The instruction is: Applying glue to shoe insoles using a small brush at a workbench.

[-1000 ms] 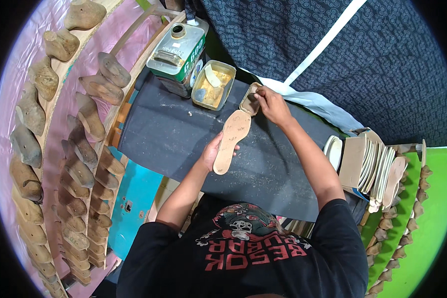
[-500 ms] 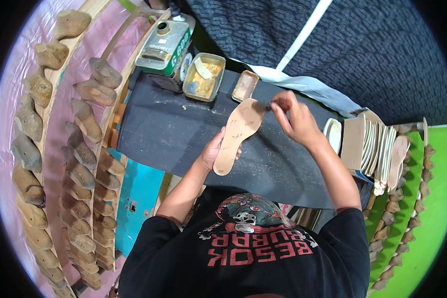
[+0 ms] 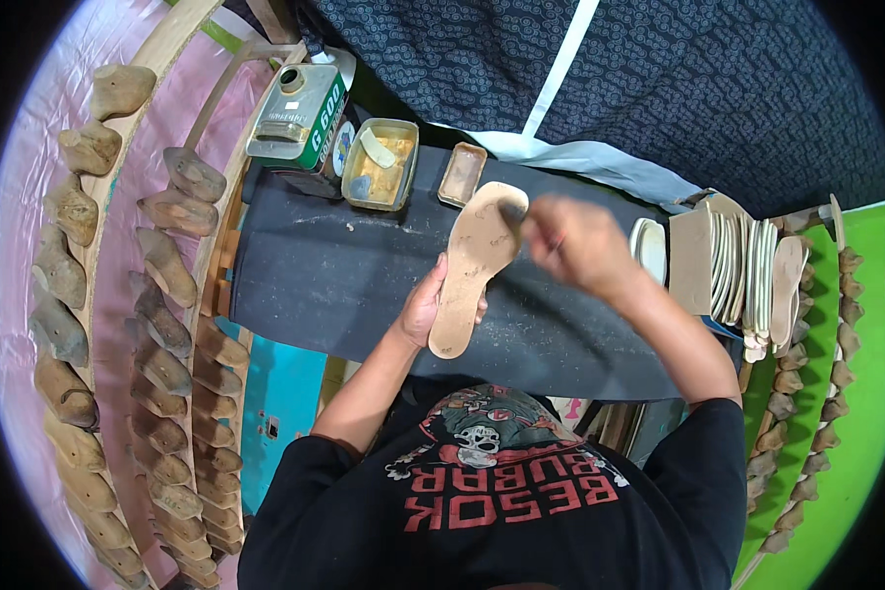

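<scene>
A tan shoe insole (image 3: 470, 258) with small dark marks on its face is tilted upright above the dark tabletop. My left hand (image 3: 425, 305) is closed round its narrower heel part, thumb on one edge and fingertips showing at the other. By the wide toe part is my right hand (image 3: 585, 244), closed and somewhat blurred. It grips a brush, whose dark bristle end (image 3: 511, 212) lies against the insole's right toe edge; the handle is mostly hidden in my fingers.
On the dark table (image 3: 305, 256) stand a metal can (image 3: 285, 133), a yellowish tub (image 3: 406, 187) and a small shallow tray (image 3: 463, 174). To the right are white oval pieces (image 3: 649, 251) and a box of stacked insoles (image 3: 728, 265). Wooden shoe lasts (image 3: 167, 265) line racks on both sides.
My right hand has brought the brush down from beyond the toe edge onto the insole's face. The whole view has shifted slightly; my left hand keeps its hold.
</scene>
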A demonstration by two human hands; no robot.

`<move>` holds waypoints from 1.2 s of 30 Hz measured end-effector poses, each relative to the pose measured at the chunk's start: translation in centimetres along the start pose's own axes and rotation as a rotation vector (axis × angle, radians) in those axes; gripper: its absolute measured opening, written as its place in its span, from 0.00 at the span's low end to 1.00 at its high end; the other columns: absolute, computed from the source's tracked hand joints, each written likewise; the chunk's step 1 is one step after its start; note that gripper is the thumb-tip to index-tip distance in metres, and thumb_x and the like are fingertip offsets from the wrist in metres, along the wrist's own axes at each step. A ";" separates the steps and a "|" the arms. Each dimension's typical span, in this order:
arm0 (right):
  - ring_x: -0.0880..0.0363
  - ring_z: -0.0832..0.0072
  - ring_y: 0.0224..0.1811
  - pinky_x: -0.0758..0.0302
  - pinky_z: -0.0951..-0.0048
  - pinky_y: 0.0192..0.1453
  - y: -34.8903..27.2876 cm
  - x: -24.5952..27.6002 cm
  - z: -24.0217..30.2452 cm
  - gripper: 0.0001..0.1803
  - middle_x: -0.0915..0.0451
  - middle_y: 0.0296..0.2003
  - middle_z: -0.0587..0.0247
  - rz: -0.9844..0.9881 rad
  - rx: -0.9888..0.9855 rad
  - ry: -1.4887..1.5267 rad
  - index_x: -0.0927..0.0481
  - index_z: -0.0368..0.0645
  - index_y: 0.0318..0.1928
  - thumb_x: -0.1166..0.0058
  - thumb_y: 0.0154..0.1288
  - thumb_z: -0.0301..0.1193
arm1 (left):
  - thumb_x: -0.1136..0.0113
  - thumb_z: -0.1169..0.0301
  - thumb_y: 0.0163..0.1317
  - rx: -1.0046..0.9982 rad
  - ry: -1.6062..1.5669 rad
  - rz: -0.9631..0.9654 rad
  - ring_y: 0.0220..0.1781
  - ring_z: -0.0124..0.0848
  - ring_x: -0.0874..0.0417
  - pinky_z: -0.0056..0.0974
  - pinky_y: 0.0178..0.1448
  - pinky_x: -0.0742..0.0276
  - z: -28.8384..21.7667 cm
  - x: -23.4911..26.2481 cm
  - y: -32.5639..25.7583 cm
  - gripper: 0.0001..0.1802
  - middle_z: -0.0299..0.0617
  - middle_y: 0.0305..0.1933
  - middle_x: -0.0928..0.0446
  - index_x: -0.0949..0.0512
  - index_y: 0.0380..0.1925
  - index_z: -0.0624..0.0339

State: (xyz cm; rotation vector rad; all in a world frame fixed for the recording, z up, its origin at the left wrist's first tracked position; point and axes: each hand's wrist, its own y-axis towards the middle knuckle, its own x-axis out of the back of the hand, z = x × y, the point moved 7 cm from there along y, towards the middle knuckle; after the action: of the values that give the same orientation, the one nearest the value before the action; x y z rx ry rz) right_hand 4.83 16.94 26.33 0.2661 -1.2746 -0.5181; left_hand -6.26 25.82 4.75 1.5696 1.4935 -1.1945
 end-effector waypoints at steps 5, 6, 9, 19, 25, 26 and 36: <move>0.17 0.59 0.27 0.19 0.59 0.33 -2.8 -3.7 6.1 0.09 0.20 0.26 0.59 0.235 0.190 0.266 0.26 0.42 0.38 0.41 0.63 0.31 | 0.62 0.42 0.77 0.017 0.075 -0.105 0.42 0.35 0.14 0.40 0.45 0.15 0.4 0.4 0.2 0.33 0.43 0.48 0.19 0.31 0.66 0.56; 0.17 0.59 0.27 0.19 0.59 0.33 -2.5 -3.1 5.7 0.09 0.20 0.26 0.59 0.236 0.191 0.266 0.26 0.42 0.38 0.41 0.63 0.31 | 0.62 0.41 0.77 0.032 0.078 -0.096 0.42 0.35 0.14 0.40 0.45 0.15 0.6 0.3 0.0 0.34 0.43 0.48 0.19 0.31 0.66 0.56; 0.15 0.55 0.28 0.20 0.58 0.31 0.0 -1.5 0.0 0.10 0.17 0.28 0.53 0.211 -0.208 0.317 0.28 0.40 0.44 0.45 0.71 0.32 | 0.64 0.41 0.77 0.050 0.042 -0.035 0.44 0.37 0.15 0.42 0.47 0.16 1.4 0.7 -0.6 0.34 0.44 0.48 0.20 0.30 0.66 0.56; 0.17 0.63 0.29 0.20 0.61 0.35 -3.7 -4.0 6.6 0.10 0.21 0.27 0.64 0.174 0.258 0.228 0.24 0.43 0.39 0.42 0.57 0.30 | 0.65 0.46 0.79 -0.034 -0.025 -0.144 0.61 0.38 0.20 0.46 0.67 0.25 0.2 -1.9 0.7 0.34 0.47 0.62 0.22 0.33 0.69 0.60; 0.16 0.53 0.26 0.21 0.57 0.28 0.0 -1.0 -1.7 0.10 0.18 0.24 0.52 0.035 -0.263 0.389 0.27 0.40 0.45 0.44 0.70 0.31 | 0.64 0.42 0.77 0.082 -0.003 -0.028 0.40 0.35 0.13 0.41 0.43 0.15 2.5 -0.4 0.2 0.32 0.45 0.44 0.18 0.26 0.60 0.58; 0.17 0.54 0.25 0.22 0.57 0.28 0.8 0.1 -2.2 0.10 0.19 0.24 0.53 -0.030 -0.157 0.203 0.28 0.40 0.45 0.45 0.72 0.32 | 0.64 0.43 0.78 0.077 -0.018 -0.021 0.41 0.35 0.13 0.42 0.44 0.15 2.7 -0.4 0.4 0.33 0.45 0.44 0.18 0.27 0.61 0.58; 0.18 0.65 0.31 0.20 0.64 0.35 -5.1 -4.7 9.0 0.07 0.20 0.28 0.64 0.208 0.344 0.367 0.22 0.46 0.39 0.39 0.61 0.28 | 0.69 0.45 0.79 0.080 -0.058 0.111 0.52 0.36 0.16 0.42 0.60 0.21 1.2 -0.3 1.2 0.33 0.47 0.53 0.19 0.29 0.65 0.59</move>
State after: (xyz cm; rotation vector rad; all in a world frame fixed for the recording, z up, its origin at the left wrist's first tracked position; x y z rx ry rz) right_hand -5.77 15.83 22.55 0.4869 -1.0109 -0.0610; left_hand -5.31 24.50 4.40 1.6342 1.3189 -1.2382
